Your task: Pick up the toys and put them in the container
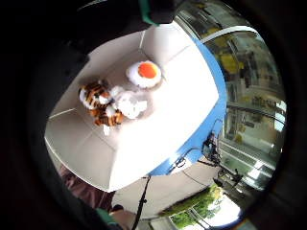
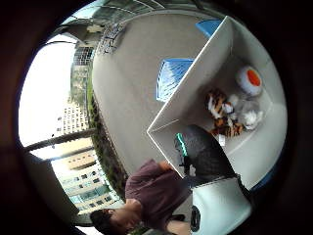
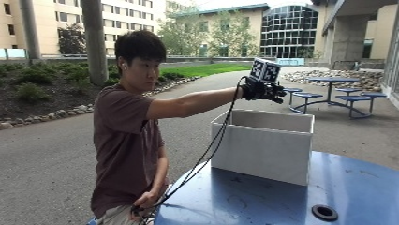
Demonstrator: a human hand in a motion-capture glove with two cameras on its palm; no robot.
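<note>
The person stood at the blue table (image 3: 262, 197) with the gloved right hand (image 3: 262, 90) held out at arm's length above the white container (image 3: 265, 145), well clear of its rim. In the outside view the hand sat at about twelve o'clock from the box, palm down; its fingers hung relaxed and loosely curled, and nothing was in them.

The container stood on the table near its edge, its flaps up and its mouth open. Looking down from the palm, three toys lay together on its floor. A striped tiger plush (image 1: 98, 103) lay at the middle, orange and black with white patches. A white fluffy toy (image 1: 129, 104) touched the tiger's side, at roughly three o'clock from it in the little-finger-side view. A fried-egg plush (image 1: 145, 73), white with an orange yolk, lay just beside the pair, at about one o'clock from the tiger and close to one wall of the box.

The thumb-side view showed the same group, and one gloved finger (image 2: 208, 152) over the container's near wall (image 2: 171, 127).

A round black fitting (image 3: 325, 212) sat in the tabletop, at about five o'clock from the container.
</note>
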